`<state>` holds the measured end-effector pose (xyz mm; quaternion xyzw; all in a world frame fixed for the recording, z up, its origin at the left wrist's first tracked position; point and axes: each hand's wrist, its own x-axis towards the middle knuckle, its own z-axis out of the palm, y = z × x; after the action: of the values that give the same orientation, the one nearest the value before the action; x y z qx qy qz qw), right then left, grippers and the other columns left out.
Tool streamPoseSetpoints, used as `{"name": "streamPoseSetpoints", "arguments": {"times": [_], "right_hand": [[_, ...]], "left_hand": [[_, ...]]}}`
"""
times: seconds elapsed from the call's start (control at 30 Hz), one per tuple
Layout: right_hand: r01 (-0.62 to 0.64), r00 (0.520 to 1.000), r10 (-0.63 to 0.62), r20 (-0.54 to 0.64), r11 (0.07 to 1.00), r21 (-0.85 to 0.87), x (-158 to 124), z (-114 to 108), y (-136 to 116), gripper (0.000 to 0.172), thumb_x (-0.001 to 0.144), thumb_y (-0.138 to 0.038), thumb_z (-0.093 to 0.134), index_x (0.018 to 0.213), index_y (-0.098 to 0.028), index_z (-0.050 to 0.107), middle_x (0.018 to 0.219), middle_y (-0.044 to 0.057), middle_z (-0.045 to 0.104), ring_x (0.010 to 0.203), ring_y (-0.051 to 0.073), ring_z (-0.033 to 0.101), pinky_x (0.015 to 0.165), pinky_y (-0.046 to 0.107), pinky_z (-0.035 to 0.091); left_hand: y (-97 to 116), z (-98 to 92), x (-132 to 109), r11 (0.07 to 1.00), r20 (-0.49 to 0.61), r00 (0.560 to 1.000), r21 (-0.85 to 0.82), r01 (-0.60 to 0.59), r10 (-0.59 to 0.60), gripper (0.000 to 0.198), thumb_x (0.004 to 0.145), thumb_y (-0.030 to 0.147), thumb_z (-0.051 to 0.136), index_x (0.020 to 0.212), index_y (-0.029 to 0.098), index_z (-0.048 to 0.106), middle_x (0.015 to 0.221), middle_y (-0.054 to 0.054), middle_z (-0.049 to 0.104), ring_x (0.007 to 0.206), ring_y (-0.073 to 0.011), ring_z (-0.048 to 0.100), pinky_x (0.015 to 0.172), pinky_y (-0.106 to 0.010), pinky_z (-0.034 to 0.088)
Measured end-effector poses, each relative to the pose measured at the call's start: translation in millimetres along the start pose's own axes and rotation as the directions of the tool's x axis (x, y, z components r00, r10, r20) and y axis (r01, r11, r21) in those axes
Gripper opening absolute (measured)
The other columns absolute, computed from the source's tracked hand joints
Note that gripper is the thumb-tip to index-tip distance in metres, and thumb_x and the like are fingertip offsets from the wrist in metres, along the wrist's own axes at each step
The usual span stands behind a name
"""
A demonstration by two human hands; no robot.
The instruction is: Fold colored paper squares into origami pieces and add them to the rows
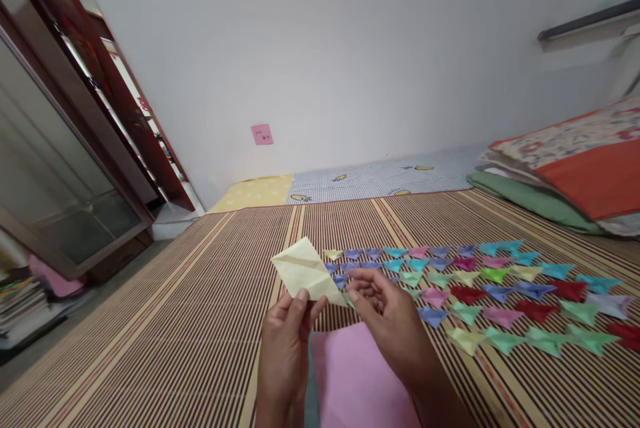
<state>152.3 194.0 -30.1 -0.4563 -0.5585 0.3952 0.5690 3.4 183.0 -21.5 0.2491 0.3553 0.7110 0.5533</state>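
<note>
In the head view my left hand (290, 335) pinches a pale yellow sheet of paper (307, 271) along its lower edge, with the thumb in front. The sheet is tilted with one corner up and shows creases. My right hand (383, 308) is beside the sheet's lower right corner, its fingers curled but apart from the thumb; whether a fingertip touches that corner is hard to see. A pink sheet of paper (363, 375) lies below both hands. To the right, small folded paper pieces (465, 341) in several colours stand in rows.
A striped mat (165, 321) covers the surface. Folded bedding (590, 168) is piled at the right, and patterned cloth (360, 181) runs along the wall. A pink note (262, 135) is stuck on the wall. A glass-panelled cabinet (65, 168) is at the left.
</note>
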Motion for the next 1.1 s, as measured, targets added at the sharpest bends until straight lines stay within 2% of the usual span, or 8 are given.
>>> {"name": "streamPoseSetpoints", "arguments": {"times": [0.2,0.33,0.47,0.53,0.6,0.73,0.97,1.1], "right_hand": [[-0.039,0.999,0.047,-0.026,0.971,0.234,0,-8,-4,0.053,0.081,-0.045,0.079,0.126,-0.02,0.066,0.115,0.013,0.073,0.104,0.027,0.068,0.086,0.039,0.055],[-0.036,0.999,0.031,0.021,0.933,0.358,-2,-8,-6,0.03,0.081,-0.044,0.08,0.097,-0.02,0.072,0.089,0.005,0.074,0.082,0.022,0.068,0.076,0.032,0.054],[0.006,0.999,0.005,-0.035,0.95,0.311,-5,-11,-14,0.029,0.084,-0.047,0.076,0.076,-0.02,0.067,0.072,0.001,0.066,0.071,0.018,0.06,0.069,0.028,0.048],[0.015,1.0,-0.014,-0.007,0.956,0.293,-6,-12,-17,0.028,0.085,-0.047,0.074,0.078,-0.021,0.068,0.074,0.001,0.066,0.074,0.019,0.061,0.07,0.029,0.048],[0.029,0.999,-0.036,0.021,0.96,0.277,-7,-13,-20,0.024,0.088,-0.044,0.071,0.081,-0.021,0.068,0.078,0.002,0.067,0.077,0.02,0.061,0.073,0.029,0.048],[0.069,0.995,-0.084,0.051,0.966,0.25,-9,-14,-23,0.013,0.089,-0.033,0.068,0.083,-0.022,0.067,0.086,0.003,0.068,0.084,0.021,0.063,0.078,0.032,0.05],[0.193,0.981,-0.194,0.015,0.98,0.05,-9,-10,-25,0.01,0.083,-0.014,0.062,0.081,-0.024,0.064,0.119,0.008,0.065,0.113,0.026,0.062,0.09,0.037,0.051],[0.223,0.974,-0.221,0.05,0.974,-0.033,-8,-7,-23,0.009,0.08,-0.014,0.067,0.08,-0.023,0.065,0.118,0.007,0.066,0.111,0.026,0.062,0.087,0.037,0.05]], "left_hand": [[0,-4.6,-4,0.937,0.272,0.96,0.347,-0.037,-0.063,0.021,0.084,0.032,0.08,0.096,0.016,0.083,0.091,-0.008,0.079,0.081,-0.0196,0.07,0.078,-0.03,0.058],[2,-3.5,-8,0.869,0.365,0.928,0.48,-0.122,-0.071,0.019,0.088,0.032,0.075,0.097,0.017,0.084,0.083,-0.008,0.077,0.08,-0.0221,0.068,0.083,-0.034,0.054],[7,-0.7,-10,0.782,0.341,0.928,0.532,-0.323,0.151,0.011,0.085,0.026,0.076,0.091,0.022,0.086,0.104,-0.01,0.074,0.097,-0.0257,0.065,0.087,-0.032,0.051],[9,-0.3,-11,0.687,0.311,0.906,0.592,-0.422,0.288,0.008,0.081,0.022,0.079,0.084,0.024,0.086,0.095,-0.008,0.072,0.088,-0.0231,0.063,0.077,-0.026,0.05],[10,-1.0,-12,0.634,0.307,0.901,0.641,-0.433,0.306,0.01,0.079,0.021,0.079,0.085,0.025,0.086,0.078,-0.004,0.069,0.071,-0.0198,0.06,0.064,-0.024,0.048],[9,-4.3,-11,0.698,0.28,0.937,0.628,-0.344,0.21,0.017,0.084,0.028,0.075,0.097,0.024,0.085,0.071,-0.003,0.073,0.061,-0.0181,0.061,0.06,-0.025,0.05],[5,-11.1,-6,0.928,0.219,0.974,0.347,-0.137,0.062,0.039,0.082,0.033,0.079,0.118,0.018,0.079,0.112,-0.015,0.078,0.093,-0.0259,0.072,0.084,-0.034,0.057],[3,-10.7,-6,0.946,0.124,0.99,0.306,-0.107,0.072,0.038,0.079,0.034,0.083,0.114,0.019,0.08,0.117,-0.014,0.078,0.108,-0.0273,0.071,0.089,-0.031,0.056]]}}
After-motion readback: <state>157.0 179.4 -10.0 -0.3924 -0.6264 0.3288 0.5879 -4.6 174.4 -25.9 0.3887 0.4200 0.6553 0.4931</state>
